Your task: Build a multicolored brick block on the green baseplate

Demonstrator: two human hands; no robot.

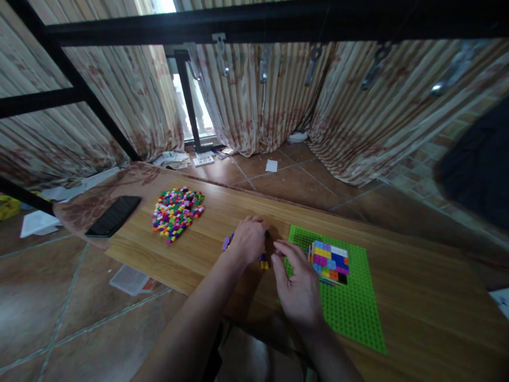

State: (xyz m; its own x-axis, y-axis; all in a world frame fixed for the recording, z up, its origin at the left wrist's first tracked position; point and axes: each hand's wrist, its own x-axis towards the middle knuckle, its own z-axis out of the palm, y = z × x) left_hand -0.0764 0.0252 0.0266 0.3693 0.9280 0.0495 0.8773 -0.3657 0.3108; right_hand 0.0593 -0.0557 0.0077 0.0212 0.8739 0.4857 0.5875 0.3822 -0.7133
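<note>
My left hand (250, 240) is over a few loose toy bricks on the wooden board, its fingers curled down and closed. At its fingertips shows a small dark piece, seemingly a green toy brick (266, 233). Purple bricks (226, 243) stick out left of this hand, and yellow and blue bricks (263, 261) lie just below its fingers. My right hand (299, 284) hovers at the left edge of the green baseplate (358, 313), thumb and index finger apart with nothing visible between them. Beside it, a multicoloured block of stacked bricks (329, 261) stands on the baseplate.
A large heap of mixed bricks (177, 212) lies on the board's (222, 207) left part. Farther left is a black phone-like slab (113, 216). A clear plastic container (129, 279) sits on the tiled floor. A dark metal bar (254, 26) crosses above, before striped curtains (254, 106).
</note>
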